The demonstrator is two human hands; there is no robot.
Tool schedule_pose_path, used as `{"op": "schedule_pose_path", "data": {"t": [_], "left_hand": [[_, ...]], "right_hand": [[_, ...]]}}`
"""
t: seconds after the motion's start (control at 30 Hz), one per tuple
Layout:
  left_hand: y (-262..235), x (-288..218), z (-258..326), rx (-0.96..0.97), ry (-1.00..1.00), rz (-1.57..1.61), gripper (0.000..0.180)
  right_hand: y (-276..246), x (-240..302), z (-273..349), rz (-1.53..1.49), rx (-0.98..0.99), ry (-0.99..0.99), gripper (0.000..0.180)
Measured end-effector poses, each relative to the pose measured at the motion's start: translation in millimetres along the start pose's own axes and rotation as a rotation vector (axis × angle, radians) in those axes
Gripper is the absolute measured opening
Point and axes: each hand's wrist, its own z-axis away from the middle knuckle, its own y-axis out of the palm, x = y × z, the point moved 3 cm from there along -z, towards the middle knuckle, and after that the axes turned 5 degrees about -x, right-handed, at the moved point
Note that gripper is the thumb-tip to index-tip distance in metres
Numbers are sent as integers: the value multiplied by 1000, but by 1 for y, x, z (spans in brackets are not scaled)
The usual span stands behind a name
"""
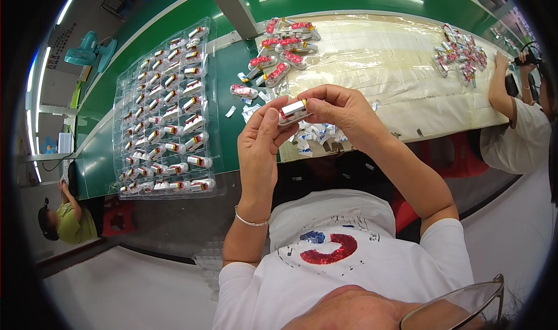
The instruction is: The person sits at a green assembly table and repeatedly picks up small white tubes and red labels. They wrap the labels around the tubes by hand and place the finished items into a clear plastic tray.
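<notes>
Held up close over the near table edge: a small silver cell point(293, 110), pinched between both hands. Left hand point(260, 147) clenched around its left end, thumb pressed against the casing; right hand point(340, 112) gripping the other end from above with curled fingers. Just beneath, scattered white paper scraps point(317, 137) on the taped tan work mat point(383, 68). Farther left, on the green table point(104, 126), a clear plastic tray point(165, 112) filled with rows of cells. Beyond, 2 loose heaps of red-tabbed cells point(282, 54), another point(462, 54) by a co-worker's arm point(500, 88).
</notes>
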Motion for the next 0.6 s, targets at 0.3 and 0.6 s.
{"op": "schedule_pose_path", "data": {"t": [0.3,0.6], "left_hand": [[-2,-9,-1,72,338,-607,26],[-93,-63,-10,-245,333,-537,23]], "right_hand": [[2,-1,-4,127,82,-79,31],[6,16,-47,785,25,-555,32]]}}
